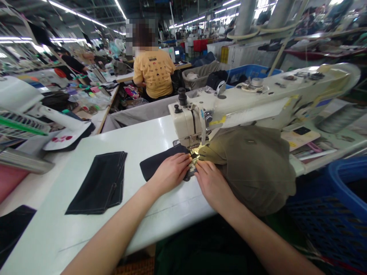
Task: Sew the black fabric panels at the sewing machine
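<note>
My left hand (174, 168) lies over a folded black fabric piece (156, 162), fingers together and tips beside the needle area of a white sewing machine (187, 122). My right hand (210, 181) is bent at the near edge of an olive garment (255, 164), its fingertips close to the left ones; the thumb is hidden. The garment bunches up right of the needle, under the machine's arm. Light from a small lamp falls on the metal plate between both hands. To the left, a stack of black fabric pieces (99, 183) with pale stitched edges lies on the white tabletop (137, 225).
A blue plastic basket (329, 217) stands at the right, below table height. Another black piece (14, 229) lies at the far left. Across the table, a person in a yellow shirt (155, 72) sits facing away. Behind the machine is a blue bin (252, 70).
</note>
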The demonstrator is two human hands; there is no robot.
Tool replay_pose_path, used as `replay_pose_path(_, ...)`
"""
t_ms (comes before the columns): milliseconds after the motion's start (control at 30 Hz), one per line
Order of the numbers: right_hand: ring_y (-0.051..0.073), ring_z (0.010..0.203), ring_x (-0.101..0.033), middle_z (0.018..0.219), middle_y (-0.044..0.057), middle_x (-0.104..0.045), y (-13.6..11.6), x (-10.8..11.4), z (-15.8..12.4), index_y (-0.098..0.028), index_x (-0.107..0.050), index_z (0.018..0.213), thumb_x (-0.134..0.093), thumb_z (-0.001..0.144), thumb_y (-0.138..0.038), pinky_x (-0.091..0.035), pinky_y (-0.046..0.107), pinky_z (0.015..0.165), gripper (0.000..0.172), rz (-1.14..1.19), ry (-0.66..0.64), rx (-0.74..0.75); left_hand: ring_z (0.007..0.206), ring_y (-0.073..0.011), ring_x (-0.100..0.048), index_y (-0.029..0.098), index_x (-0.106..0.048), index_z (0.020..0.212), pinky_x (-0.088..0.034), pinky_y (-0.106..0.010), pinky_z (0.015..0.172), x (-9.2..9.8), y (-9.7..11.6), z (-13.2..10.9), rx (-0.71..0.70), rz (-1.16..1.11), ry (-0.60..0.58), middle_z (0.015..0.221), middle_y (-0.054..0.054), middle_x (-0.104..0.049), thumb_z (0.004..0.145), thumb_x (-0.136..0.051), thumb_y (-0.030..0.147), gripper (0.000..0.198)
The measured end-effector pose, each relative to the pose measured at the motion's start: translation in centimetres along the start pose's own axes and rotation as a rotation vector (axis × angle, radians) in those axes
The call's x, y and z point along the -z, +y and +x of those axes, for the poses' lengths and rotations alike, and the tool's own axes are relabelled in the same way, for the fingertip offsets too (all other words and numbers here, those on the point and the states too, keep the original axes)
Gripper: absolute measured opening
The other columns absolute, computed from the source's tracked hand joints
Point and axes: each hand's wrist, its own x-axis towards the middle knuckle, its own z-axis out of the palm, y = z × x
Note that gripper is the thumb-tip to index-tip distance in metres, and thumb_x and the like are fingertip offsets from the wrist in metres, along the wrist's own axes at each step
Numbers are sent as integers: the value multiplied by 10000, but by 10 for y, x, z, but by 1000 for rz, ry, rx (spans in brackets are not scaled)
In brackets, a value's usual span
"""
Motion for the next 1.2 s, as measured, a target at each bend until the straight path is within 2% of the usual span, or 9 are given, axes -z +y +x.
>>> replay_pose_path(233,291,1162,-564,1242,171,-653,2,-4,-2,-107,-627,1227,-486,999,-174,-529,471,988,276,7,25,-2,1228,-245,-603,159,-667,1248,-515,-458,1076,0,-20,10,-10,-39,1,1295,-127,-666,993,-451,191,335)
replay_pose_path(833,280,1150,-561,1237,151,-652,3,-8,-4,-141,-634,1229,-462,1012,-194,-519,460,994,281,-2,63,10,1199,-239,-617,162,-687,1210,-532,-443,1050,2,-24,14,-34,-67,16,1246,-125,-682,997,-431,182,333)
replay_pose_path(1000,284,1149,-558,1233,165,-651,2,-6,-3,-111,-635,1221,-454,1011,-179,-516,458,998,285,2,52,11,1166,-241,-635,143,-688,1203,-544,-427,1023,0,-25,15,-15,-62,20,1215,-129,-690,997,-427,172,334)
replay_pose_path(1100,289,1142,-565,1219,182,-652,1,-3,-2,-82,-644,1189,-449,1013,-178,-517,463,1001,280,19,36,8,1187,-235,-628,140,-677,1228,-544,-429,1024,-4,-29,14,4,-84,41,1243,-136,-680,958,-410,89,383)
replay_pose_path(1200,287,1147,-569,1216,185,-652,1,0,-3,-76,-638,1194,-432,1019,-183,-518,471,1010,291,63,58,6,1238,-223,-606,138,-662,1261,-516,-432,1068,-5,-32,10,38,-88,23,1315,-128,-658,862,-401,-18,503)
